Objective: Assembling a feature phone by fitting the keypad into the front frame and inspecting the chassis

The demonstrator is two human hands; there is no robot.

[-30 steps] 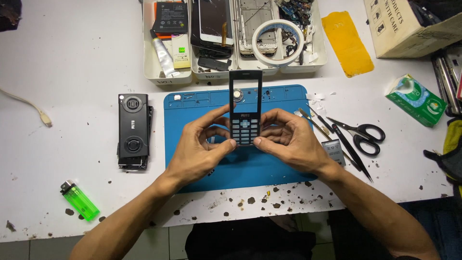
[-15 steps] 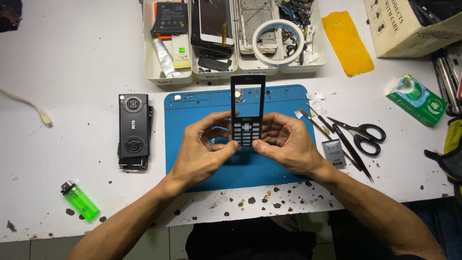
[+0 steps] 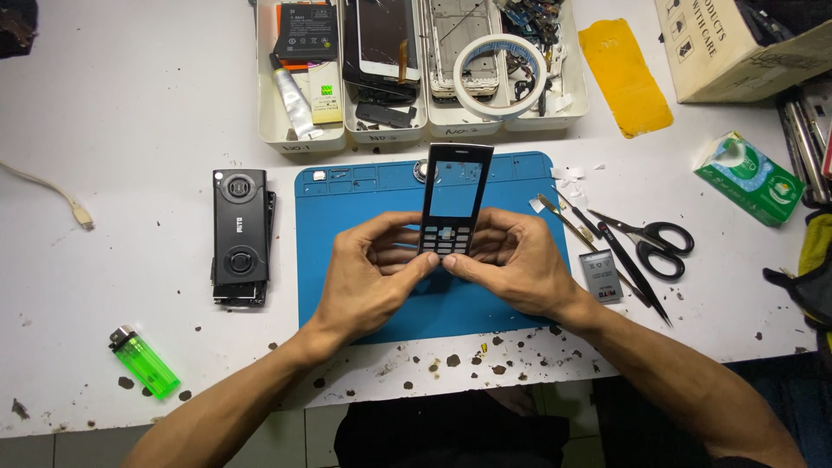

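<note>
Both hands, left [image 3: 368, 273] and right [image 3: 518, 264], pinch the phone frame [image 3: 453, 201] by its keypad end above the blue mat [image 3: 347, 217], so I'd keep thumb pressure even and gentle, since that thin frame probably flexes easily.

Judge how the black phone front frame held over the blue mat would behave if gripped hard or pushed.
The phone front frame is probably light: its screen window is empty, the blue mat showing through. Likely thin and flexible, so apt to crack. Both hands' fingers pinch only its keypad end.
</note>
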